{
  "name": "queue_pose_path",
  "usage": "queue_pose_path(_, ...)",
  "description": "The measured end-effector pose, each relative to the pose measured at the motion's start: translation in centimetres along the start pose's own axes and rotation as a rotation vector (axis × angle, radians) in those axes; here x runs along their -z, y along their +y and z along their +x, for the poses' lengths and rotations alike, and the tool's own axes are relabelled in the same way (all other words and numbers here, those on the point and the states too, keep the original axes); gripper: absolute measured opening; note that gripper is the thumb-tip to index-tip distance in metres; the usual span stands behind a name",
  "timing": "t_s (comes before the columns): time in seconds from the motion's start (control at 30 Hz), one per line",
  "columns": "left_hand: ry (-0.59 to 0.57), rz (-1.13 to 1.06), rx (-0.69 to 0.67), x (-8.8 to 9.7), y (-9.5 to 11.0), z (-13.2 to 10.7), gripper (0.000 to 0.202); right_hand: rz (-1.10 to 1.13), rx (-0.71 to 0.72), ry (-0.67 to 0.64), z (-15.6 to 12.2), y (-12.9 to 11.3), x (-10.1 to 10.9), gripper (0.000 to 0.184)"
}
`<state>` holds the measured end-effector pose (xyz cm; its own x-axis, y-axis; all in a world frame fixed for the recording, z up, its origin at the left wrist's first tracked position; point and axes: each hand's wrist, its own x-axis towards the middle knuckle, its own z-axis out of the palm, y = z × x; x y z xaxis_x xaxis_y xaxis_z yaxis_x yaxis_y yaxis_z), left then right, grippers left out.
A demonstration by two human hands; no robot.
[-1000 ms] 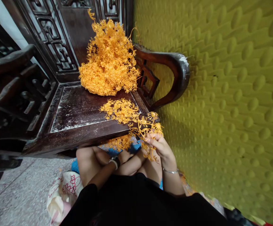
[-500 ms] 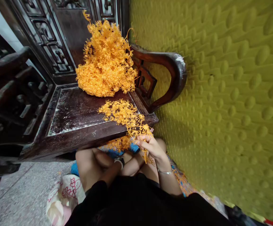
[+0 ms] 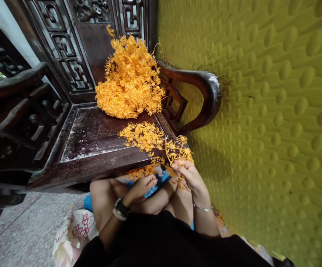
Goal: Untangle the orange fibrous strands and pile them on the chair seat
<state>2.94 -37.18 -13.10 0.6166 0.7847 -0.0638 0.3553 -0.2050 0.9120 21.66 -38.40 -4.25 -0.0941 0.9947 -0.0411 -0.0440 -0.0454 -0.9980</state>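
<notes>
While the right hand (image 3: 185,170) pinches an orange sprig (image 3: 179,150), the left hand (image 3: 143,186) is half curled, its grip unclear. On the chair seat (image 3: 90,133), a small heap (image 3: 143,136) lies at the right hand's ten o'clock, a larger pile (image 3: 130,84) at eleven.

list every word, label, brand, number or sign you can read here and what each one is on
No text can be read for certain.
White bag on the floor: red printed marks, possibly lettering, too blurred to read.
Dark wristband: no readable mark.
Orange sprigs in the right hand: no label visible.
</notes>
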Motion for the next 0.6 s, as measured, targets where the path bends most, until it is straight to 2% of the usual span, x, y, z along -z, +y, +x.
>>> queue_pose_path(0.07, 0.097, 0.043, -0.073, 1.0, 0.4, 0.1, 0.025, 0.015, 0.005, 0.068, -0.2, 0.0, 0.6, 0.049)
queue_pose_path(0.2, 0.507, 0.295, -0.331, 3.8, 3.0, 1.0, 0.023, 0.083, 0.028, 0.151, -1.0, -0.2, 1.5, 0.046)
queue_pose_path(0.27, 0.632, 0.455, -0.332, 4.9, 4.3, 2.3, 0.024, 0.127, 0.045, 0.146, -1.6, -0.5, 1.9, 0.045)
queue_pose_path(0.37, 0.686, 0.685, -0.229, 5.2, 5.4, 4.7, 0.026, 0.233, 0.099, 0.075, -2.5, -0.9, 2.6, 0.043)
queue_pose_path(0.43, 0.674, 0.785, -0.176, 4.7, 5.5, 6.1, 0.03, 0.395, 0.208, -0.145, -2.8, -1.2, 3.3, 0.045)
queue_pose_path(0.53, 0.623, 0.86, -0.113, 3.8, 5.3, 7.7, 0.036, 0.694, 0.431, -0.631, -2.8, -1.5, 4.4, 0.038)
queue_pose_path(0.6, 0.561, 0.891, -0.095, 3.7, 5.3, 8.4, 0.043, 0.831, 0.551, -0.869, -2.7, -1.2, 5.2, 0.031)
